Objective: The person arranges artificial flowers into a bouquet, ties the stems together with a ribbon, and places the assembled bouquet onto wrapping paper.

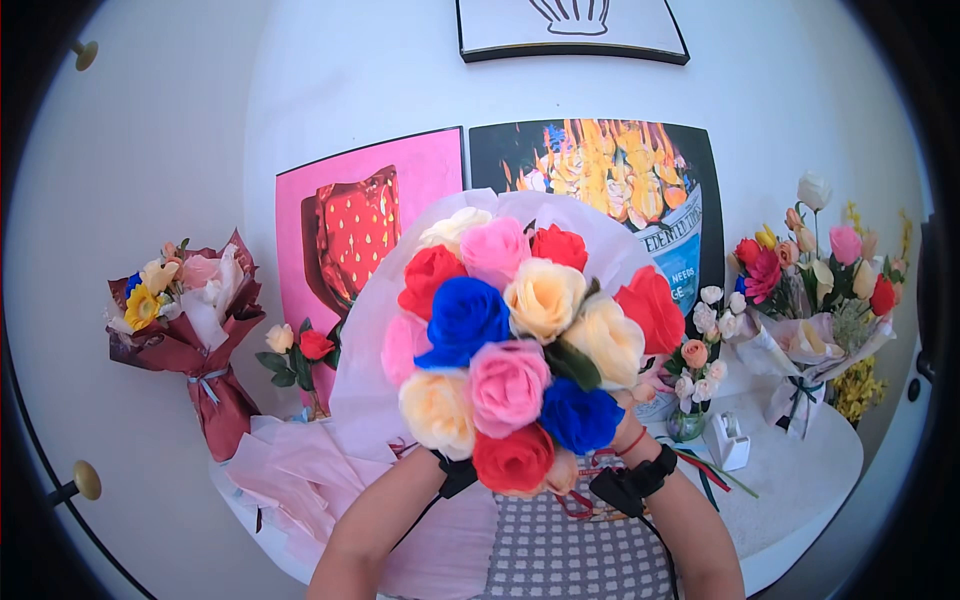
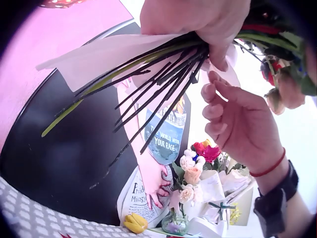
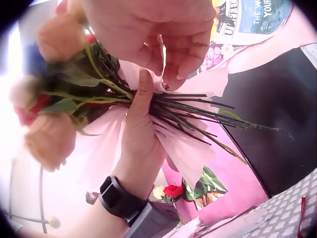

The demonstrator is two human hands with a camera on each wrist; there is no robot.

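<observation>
A round bouquet [image 1: 508,385] of red, pink, blue and cream roses fills the middle of the head view, backed by pale pink wrapping paper [image 1: 365,385]. My left hand [image 3: 141,131] grips the bundle of dark and green stems [image 2: 163,74] together with the paper, its thumb lying across them. On the opposite side, my right hand [image 2: 242,116] is close to the binding point with fingers bent. In the right wrist view its fingertips pinch an edge of the wrapping paper [image 3: 190,171] beside the left thumb. From the head, the blooms hide most of both hands.
Pink paper sheets [image 1: 300,470] lie on the white table [image 1: 800,500] at left, by a dark-red wrapped bouquet [image 1: 215,370]. At right stand a small glass vase [image 1: 687,425], a white tape dispenser [image 1: 728,440] and another wrapped bouquet [image 1: 805,345]. Pictures lean behind.
</observation>
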